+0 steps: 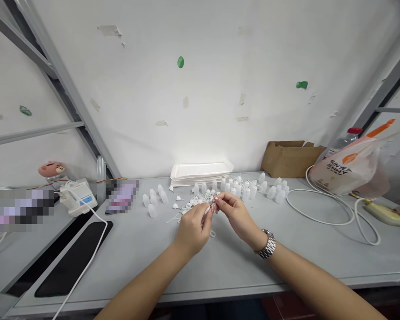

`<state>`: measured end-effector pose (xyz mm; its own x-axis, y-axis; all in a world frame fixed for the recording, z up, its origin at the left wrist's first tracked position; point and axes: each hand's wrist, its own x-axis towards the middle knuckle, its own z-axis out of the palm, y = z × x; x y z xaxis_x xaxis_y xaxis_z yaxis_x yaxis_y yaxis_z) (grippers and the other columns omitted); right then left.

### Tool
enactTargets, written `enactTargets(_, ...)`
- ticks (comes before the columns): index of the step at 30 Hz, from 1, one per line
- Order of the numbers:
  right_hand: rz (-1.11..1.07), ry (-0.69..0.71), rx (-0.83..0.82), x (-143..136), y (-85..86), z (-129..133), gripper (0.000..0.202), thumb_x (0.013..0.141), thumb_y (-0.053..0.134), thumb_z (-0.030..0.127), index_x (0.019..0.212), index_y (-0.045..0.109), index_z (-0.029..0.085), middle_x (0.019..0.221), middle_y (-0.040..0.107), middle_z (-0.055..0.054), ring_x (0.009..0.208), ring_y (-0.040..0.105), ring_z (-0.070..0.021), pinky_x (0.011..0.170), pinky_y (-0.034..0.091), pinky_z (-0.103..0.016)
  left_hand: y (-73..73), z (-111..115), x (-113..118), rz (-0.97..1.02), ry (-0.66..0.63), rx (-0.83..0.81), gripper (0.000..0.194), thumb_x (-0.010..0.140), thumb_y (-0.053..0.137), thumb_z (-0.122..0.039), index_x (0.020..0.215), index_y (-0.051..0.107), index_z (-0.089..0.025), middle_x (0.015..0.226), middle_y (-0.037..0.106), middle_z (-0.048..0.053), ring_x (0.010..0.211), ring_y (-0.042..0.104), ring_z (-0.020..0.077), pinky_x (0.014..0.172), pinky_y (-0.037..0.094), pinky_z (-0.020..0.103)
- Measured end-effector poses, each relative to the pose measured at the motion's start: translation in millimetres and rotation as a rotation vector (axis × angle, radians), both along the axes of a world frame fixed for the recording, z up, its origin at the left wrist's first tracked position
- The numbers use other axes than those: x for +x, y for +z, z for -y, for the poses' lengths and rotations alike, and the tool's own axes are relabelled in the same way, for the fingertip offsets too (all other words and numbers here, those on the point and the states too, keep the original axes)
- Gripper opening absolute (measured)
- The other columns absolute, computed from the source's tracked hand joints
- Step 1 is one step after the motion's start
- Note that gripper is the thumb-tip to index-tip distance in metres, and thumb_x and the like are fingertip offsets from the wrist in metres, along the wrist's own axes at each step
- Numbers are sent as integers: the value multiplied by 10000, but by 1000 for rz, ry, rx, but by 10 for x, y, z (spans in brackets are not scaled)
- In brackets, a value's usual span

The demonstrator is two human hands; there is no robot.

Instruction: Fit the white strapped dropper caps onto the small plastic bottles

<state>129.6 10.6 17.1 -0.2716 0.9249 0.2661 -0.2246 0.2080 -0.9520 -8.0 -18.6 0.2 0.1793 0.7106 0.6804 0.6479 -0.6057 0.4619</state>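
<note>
My left hand (pixel 194 226) and my right hand (pixel 236 216) meet at the fingertips above the middle of the grey table (pixel 240 262). Both pinch a small white piece (pixel 210 208) with a thin loop hanging below; its shape is partly hidden by the fingers. Right behind them lies a pile of small white caps with loops (pixel 188 205). Small white bottles (pixel 252 192) stand just beyond the right hand. Translucent cups (pixel 152 210) are grouped to the left, and more of them (pixel 280 196) are on the right.
White trays (pixel 202 174) are stacked against the wall. A cardboard box (pixel 290 161), a plastic bag (pixel 350 168) and a coiled white cable (pixel 320 221) occupy the right. On the left are a black mat (pixel 75 260), a white power strip (pixel 78 197) and a blurred phone-like object (pixel 122 197).
</note>
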Motion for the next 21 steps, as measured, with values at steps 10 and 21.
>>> enactTargets(10, 86, -34, 64, 3, 40, 38, 232, 783, 555, 391, 676, 541, 185, 628, 509, 16, 618, 473, -119, 628, 399, -277, 2, 6, 9, -1, 36, -16, 148, 862, 404, -204, 857, 548, -172, 669, 598, 7, 581, 535, 121, 558, 408, 235)
enactTargets(21, 96, -41, 83, -1, 22, 17, 247, 774, 561, 413, 678, 545, 186, 625, 505, 19, 617, 469, -118, 622, 401, -276, 11, -6, -1, 0, 10, -20, 167, 865, 391, -203, 885, 554, -177, 732, 627, 22, 628, 561, 128, 589, 429, 245)
